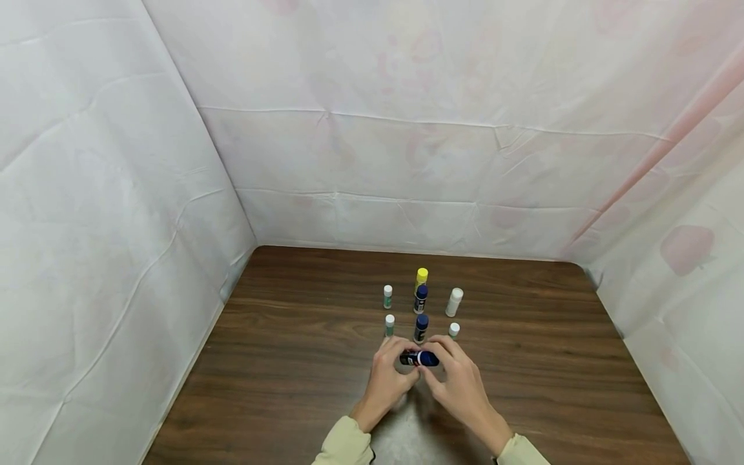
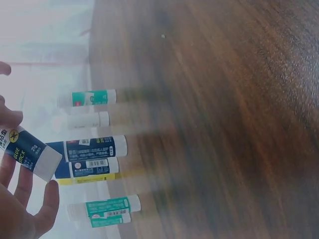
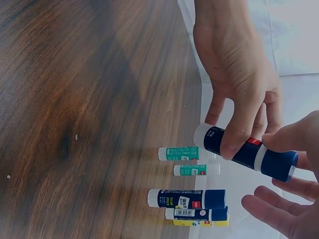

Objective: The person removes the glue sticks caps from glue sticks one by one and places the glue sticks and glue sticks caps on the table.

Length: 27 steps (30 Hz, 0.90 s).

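Both hands meet on one navy glue stick (image 1: pixel 409 359), which lies crosswise above the table. My left hand (image 1: pixel 386 376) pinches its body near the white base (image 3: pixel 201 133), thumb across the label. At the navy cap (image 3: pixel 279 166), my right hand (image 1: pixel 461 382) grips with thumb and fingertips; the cap is on. Just beyond the hands stand two navy glue sticks (image 1: pixel 421 330), one behind the other, with a yellow-capped one (image 1: pixel 422 276) at the back. To their left are two small green glue sticks (image 2: pixel 113 206) with white caps.
On the right stand a white tube (image 1: pixel 454 302) and another green glue stick (image 2: pixel 93 98), its lower part behind my right hand in the head view. All are upright on the dark wooden table (image 1: pixel 290 361). Pale cloth walls (image 1: pixel 372 161) enclose its back and sides.
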Each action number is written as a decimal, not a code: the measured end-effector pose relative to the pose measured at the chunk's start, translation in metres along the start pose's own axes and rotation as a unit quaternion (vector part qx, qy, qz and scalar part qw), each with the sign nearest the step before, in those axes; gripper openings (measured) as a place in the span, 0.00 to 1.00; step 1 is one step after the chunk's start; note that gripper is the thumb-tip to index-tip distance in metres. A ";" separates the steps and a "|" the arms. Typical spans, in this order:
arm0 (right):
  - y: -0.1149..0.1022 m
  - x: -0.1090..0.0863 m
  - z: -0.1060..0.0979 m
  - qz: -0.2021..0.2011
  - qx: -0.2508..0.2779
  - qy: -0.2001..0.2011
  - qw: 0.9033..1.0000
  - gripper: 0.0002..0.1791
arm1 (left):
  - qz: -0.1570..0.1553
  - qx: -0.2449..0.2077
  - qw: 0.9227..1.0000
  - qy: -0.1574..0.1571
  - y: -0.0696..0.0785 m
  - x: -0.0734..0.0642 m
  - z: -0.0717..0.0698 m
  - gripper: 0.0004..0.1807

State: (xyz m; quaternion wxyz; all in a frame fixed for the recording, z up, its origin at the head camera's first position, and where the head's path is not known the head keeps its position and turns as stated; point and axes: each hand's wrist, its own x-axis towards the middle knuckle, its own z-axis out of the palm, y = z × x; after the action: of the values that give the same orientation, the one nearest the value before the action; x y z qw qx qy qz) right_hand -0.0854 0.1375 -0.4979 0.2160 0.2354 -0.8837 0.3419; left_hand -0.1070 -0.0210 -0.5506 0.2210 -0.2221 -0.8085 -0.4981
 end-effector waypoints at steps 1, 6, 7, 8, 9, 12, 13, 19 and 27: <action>0.000 0.000 0.000 0.001 0.002 -0.001 1.000 0.20 | -0.003 0.001 1.000 -0.001 0.001 0.000 -0.001 0.19; -0.002 0.000 0.000 0.004 0.017 -0.008 1.000 0.18 | -0.007 0.015 1.000 -0.005 0.002 0.000 -0.004 0.20; -0.002 0.000 0.000 0.005 0.022 -0.010 1.000 0.18 | -0.006 0.017 1.000 -0.006 0.002 0.000 -0.005 0.20; -0.002 0.000 0.000 0.006 0.028 -0.011 1.000 0.17 | -0.005 0.021 1.000 -0.007 0.002 0.000 -0.005 0.20; -0.003 0.000 0.000 0.007 0.034 -0.013 0.999 0.17 | -0.003 0.022 1.000 -0.008 0.002 0.000 -0.006 0.20; -0.004 0.000 -0.001 0.011 0.052 -0.017 0.998 0.17 | -0.005 0.024 1.000 -0.010 0.003 0.000 -0.007 0.19; -0.005 0.001 -0.001 0.011 0.057 -0.019 0.998 0.17 | -0.007 0.023 1.000 -0.012 0.003 0.000 -0.008 0.19; -0.007 0.003 -0.001 0.012 0.088 -0.024 0.996 0.17 | -0.024 0.016 0.999 -0.020 0.002 -0.002 -0.010 0.18; -0.009 0.003 -0.001 0.015 0.093 -0.028 0.995 0.16 | -0.010 0.010 1.000 -0.028 0.002 -0.003 -0.014 0.18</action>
State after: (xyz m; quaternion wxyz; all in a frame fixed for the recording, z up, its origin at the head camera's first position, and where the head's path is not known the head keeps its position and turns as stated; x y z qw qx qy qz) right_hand -0.0824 0.1316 -0.4909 0.1628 0.2511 -0.8572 0.4192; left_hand -0.1014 -0.0333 -0.5448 0.1957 -0.2256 -0.8217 -0.4854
